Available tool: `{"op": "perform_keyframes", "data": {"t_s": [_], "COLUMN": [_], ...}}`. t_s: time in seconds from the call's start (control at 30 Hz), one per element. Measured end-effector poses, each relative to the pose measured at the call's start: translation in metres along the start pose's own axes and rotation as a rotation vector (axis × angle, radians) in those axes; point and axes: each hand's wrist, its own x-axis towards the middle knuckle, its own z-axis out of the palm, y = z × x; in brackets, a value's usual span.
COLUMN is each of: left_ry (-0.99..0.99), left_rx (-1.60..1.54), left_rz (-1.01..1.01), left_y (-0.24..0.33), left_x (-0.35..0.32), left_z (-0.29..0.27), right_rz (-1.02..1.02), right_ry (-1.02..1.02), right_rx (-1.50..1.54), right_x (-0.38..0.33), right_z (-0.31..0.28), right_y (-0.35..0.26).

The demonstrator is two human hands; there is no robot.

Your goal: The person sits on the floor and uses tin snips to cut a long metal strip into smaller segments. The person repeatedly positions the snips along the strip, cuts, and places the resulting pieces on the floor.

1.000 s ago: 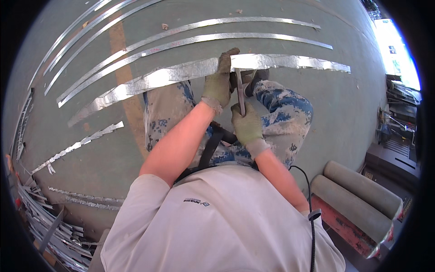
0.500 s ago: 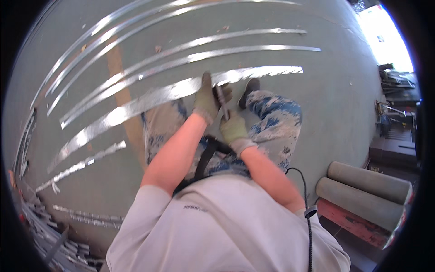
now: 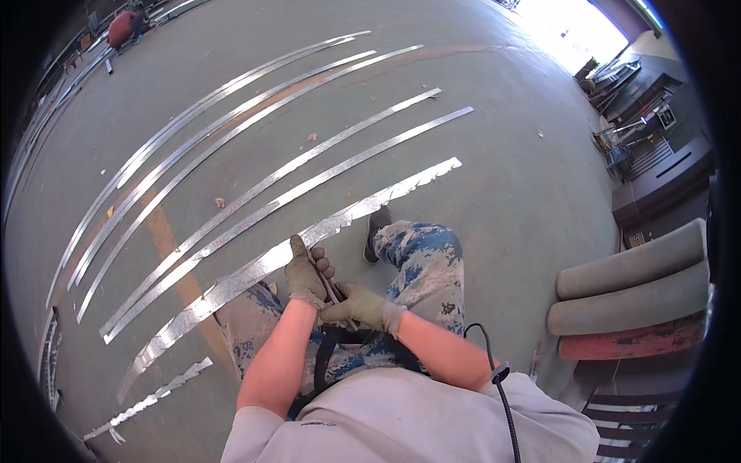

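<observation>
The metal strip (image 3: 255, 272) nearest the person lies flat on the concrete floor (image 3: 509, 193), running from the lower left up toward the upper right across the front of the knees; its far end looks ragged along one edge. Beyond it, several more long strips (image 3: 231, 147) lie side by side on the floor, roughly parallel and apart from one another, and a shorter jagged offcut (image 3: 150, 397) lies off to the lower left. At the right stand grey rolls (image 3: 629, 266) stacked over a red one.

The person squats over the near strip, camouflage trousers (image 3: 424, 266) behind the hands. The left hand (image 3: 307, 272), gloved, lies with its grip clenched about the strip's near edge and the tip of a slim hand tool (image 3: 328, 287), probably snips. The right hand (image 3: 359, 305), also gloved, has its grip clenched around the tool's handles, just beside the left.

By my reading the step in hand is a cut or trim along the strip's edge, with the tool's blades at the metal. The next move would call for the left hand to hold the strip steady and keep its fingers away from the blades while the right squeezes, then for the tool to advance along the edge.
</observation>
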Motion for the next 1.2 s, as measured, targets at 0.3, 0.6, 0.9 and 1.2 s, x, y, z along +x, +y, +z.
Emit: {"op": "perform_keyframes", "data": {"t_s": [0.3,0.6,0.9,1.2], "left_ry": [-0.163,-0.198,-0.272,-0.136], "left_rx": [-0.068,-0.035,0.306,0.816], "left_rz": [-0.048,-0.079,0.508,0.825], "left_y": [0.003,0.003,-0.001,0.002], "left_x": [-0.005,-0.005,0.01,-0.005], "left_z": [0.0,-0.012,-0.045,-0.04], "right_rz": [0.17,0.179,0.158,0.151], "right_ry": [-0.618,-0.39,-0.144,0.13], "right_rx": [1.072,0.854,0.731,0.527], "right_x": [0.031,-0.001,-0.018,-0.028], "right_z": [-0.026,0.0,0.013,0.027], "right_y": [0.077,0.035,0.016,0.001]}}
